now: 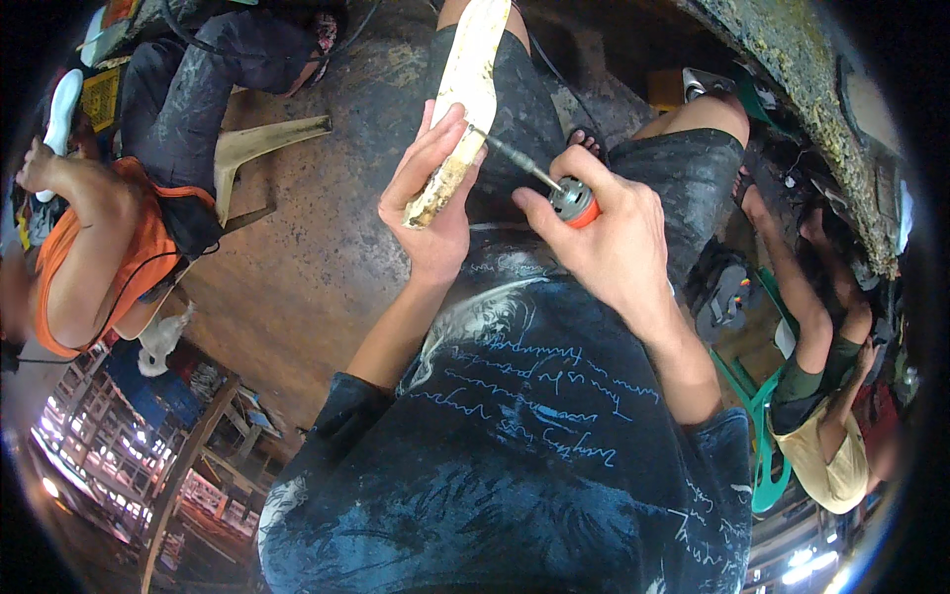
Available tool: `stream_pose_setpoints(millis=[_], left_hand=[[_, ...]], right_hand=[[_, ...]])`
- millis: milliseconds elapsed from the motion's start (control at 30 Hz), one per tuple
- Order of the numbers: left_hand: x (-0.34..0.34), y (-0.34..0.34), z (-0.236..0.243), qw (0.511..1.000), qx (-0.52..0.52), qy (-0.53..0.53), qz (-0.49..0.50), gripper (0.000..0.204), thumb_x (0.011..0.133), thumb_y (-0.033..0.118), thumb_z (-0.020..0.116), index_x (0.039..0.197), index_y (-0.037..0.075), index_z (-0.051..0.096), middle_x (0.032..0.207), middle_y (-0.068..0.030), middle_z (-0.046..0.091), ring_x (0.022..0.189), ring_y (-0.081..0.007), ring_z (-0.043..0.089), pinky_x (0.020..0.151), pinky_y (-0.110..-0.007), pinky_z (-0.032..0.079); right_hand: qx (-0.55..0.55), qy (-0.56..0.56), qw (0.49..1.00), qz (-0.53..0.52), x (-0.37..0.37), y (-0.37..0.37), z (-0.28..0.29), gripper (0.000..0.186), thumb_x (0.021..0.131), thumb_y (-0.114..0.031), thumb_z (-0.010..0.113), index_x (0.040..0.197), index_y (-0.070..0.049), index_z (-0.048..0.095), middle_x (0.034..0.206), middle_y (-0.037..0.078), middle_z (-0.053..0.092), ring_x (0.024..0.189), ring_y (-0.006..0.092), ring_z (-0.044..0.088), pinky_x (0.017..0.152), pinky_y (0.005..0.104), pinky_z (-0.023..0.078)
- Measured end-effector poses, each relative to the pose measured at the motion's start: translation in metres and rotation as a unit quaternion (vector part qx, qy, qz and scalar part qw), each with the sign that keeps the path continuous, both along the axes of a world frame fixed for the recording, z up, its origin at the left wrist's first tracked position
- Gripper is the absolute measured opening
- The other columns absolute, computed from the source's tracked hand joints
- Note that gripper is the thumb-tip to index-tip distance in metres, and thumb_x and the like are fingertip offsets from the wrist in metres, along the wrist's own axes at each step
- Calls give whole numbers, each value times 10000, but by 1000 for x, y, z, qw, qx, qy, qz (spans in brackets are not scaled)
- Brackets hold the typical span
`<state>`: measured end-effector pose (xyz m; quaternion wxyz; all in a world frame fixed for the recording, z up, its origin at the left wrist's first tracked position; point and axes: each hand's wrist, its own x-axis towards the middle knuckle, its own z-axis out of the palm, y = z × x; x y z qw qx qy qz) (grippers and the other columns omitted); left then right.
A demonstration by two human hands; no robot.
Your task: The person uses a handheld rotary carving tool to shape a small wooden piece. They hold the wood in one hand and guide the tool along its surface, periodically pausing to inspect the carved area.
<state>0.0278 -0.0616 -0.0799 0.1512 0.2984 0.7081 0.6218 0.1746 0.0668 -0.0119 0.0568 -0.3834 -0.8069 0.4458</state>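
My left hand point(433, 188) is closed round a long cream sole-shaped piece point(473, 79), fingers on one side and palm on the other. The near end of the piece is rough and stained yellow-brown. My right hand point(606, 223) grips a small rotary tool point(574, 203) with a grey motor head and an orange-red body. A thin metal shaft point(520, 160) runs from it toward the piece, its tip at the edge of the piece beside my left fingertips. Whether the tip is touching cannot be made out.
At left a person in orange point(99, 247) holds a pale sole-shaped piece point(63, 114). A beige chair leg point(262, 144) stands on the stained brown floor point(297, 287). At right another person point(826, 445) sits by a green plastic chair point(757, 436). A rough-edged ledge point(821, 129) crosses the upper right.
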Motion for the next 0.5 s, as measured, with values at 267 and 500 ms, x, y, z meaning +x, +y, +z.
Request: stream_pose_setpoints(millis=[267,500], left_hand=[[-1,1,0,1000,-5,21,-6,405,892,-118,819,1277,7,802,1382,-185,775,1447,-390,632,1308,-565,389],[-1,1,1,1000,-14,20,1,409,886,-129,810,1273,3,797,1371,-192,778,1431,-380,649,1306,-577,393]], right_hand=[[2,-25,1000,-1,-7,13,-6,373,911,-446,856,1012,-108,733,599,196,645,682,447,741,677,514,596],[2,-25,1000,17,-6,9,5,354,906,-367,898,1007,-77,720,677,172,692,680,379,764,671,418,580]])
